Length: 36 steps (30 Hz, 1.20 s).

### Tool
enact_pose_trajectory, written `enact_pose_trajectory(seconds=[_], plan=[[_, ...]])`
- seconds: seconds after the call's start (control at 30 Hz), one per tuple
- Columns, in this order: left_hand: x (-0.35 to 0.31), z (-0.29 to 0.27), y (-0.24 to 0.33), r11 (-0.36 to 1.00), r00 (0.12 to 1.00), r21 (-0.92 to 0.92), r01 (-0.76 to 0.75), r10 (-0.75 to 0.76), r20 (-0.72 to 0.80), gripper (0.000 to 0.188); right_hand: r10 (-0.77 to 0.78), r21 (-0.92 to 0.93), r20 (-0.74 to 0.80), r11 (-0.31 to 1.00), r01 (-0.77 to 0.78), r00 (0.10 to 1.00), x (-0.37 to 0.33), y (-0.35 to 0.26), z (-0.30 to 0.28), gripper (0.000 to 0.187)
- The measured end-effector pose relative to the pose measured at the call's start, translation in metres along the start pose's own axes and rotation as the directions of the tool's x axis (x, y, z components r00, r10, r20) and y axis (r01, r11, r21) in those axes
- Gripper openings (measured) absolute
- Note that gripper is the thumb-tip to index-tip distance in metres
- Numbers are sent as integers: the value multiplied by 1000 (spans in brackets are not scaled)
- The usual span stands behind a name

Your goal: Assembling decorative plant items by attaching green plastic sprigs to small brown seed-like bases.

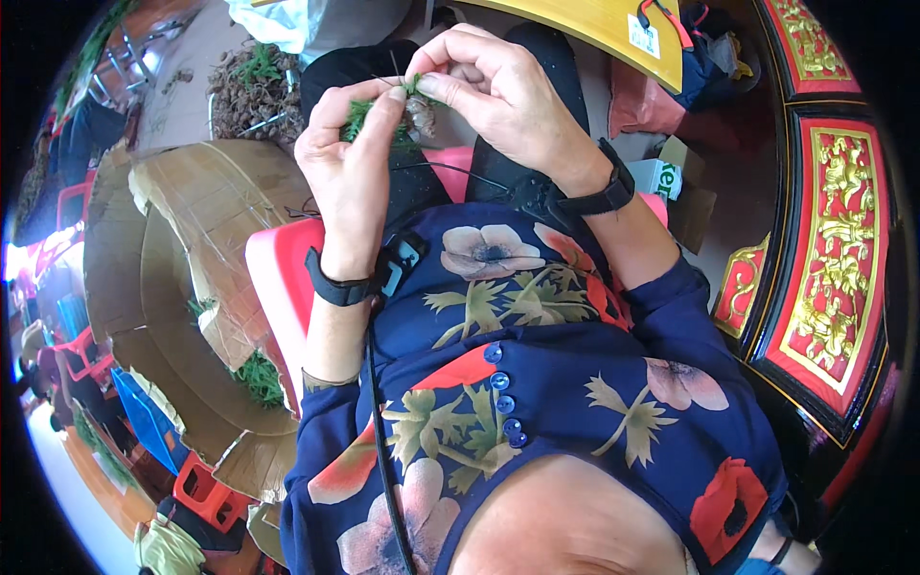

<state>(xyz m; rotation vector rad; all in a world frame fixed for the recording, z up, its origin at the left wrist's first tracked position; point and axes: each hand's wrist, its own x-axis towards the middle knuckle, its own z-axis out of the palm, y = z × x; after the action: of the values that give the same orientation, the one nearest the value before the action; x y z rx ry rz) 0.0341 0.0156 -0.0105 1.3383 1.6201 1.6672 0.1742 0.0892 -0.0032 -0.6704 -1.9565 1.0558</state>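
Above my lap, both hands meet at a small green leafy sprig. My left hand is closed, its thumb and forefinger pinching the sprig near its tip. Facing it, my right hand pinches at the same spot with thumb and forefinger, the other fingers curled. Just below the fingertips hangs a pale brown lumpy piece, beside the leaves; whether it is joined to the sprig I cannot tell. Thin dark strands stick out near the left fingertips. Each wrist wears a black strap.
A torn cardboard box with green sprigs stands at my left. Beyond it lies a heap of brown clumps. A yellow table juts in ahead. Red and gold carved panels line the right. I sit on a pink seat.
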Motion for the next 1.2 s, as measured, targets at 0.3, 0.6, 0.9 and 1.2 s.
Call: enact_pose_trajectory(seconds=[0.3,0.6,0.9,1.2], plan=[[6,-5,6,772,911,-484,412,-338,236,9,25,115,86,993,-35,996,4,1,-9,10],[10,-19,-8,765,812,-354,538,-358,461,13,-347,36,205,937,347,915,19,12,-21,17],[12,-33,0,738,681,-278,616,-321,659,15,-443,-197,743,573,796,502,46,-40,-38,5],[10,-19,12,948,864,39,316,-305,402,10,-105,4,309,994,109,945,27,-35,-20,11]])
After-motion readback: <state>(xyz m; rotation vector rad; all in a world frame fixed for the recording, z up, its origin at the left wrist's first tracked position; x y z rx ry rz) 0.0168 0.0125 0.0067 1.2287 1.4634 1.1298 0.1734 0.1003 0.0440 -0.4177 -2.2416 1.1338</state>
